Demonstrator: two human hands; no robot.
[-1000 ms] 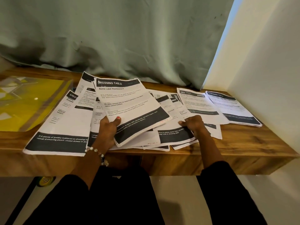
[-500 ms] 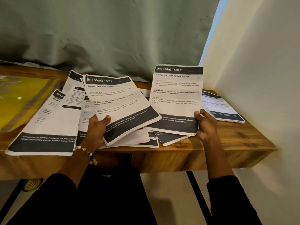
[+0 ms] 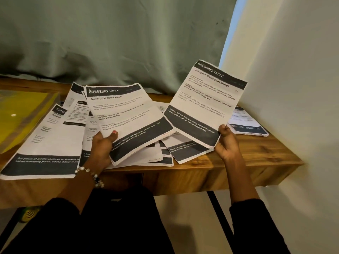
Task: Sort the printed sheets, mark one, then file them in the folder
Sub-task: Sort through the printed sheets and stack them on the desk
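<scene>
paper sheets: left hand [image 3: 102, 145] grips one, right hand [image 3: 226, 143] pinches another, perhaps several.

The left hand [image 3: 102, 145] grips a small stack headed "Bottle Label Replacement" [image 3: 126, 116] at its lower left corner, thumb on top, holding it tilted above the spread of loose sheets [image 3: 47, 143] that covers the wooden table [image 3: 256, 154]. The right hand [image 3: 226, 142] pinches the bottom right corner of the "Curling Iron Cleaning and Storage" sheet [image 3: 205, 103], lifted clear of the table and slanted to the right. A separate pile of sheets [image 3: 247, 123] lies by the wall, behind that sheet. A yellow folder [image 3: 20, 114] rests at the far left. A beaded bracelet [image 3: 91, 176] circles the left wrist.
</scene>
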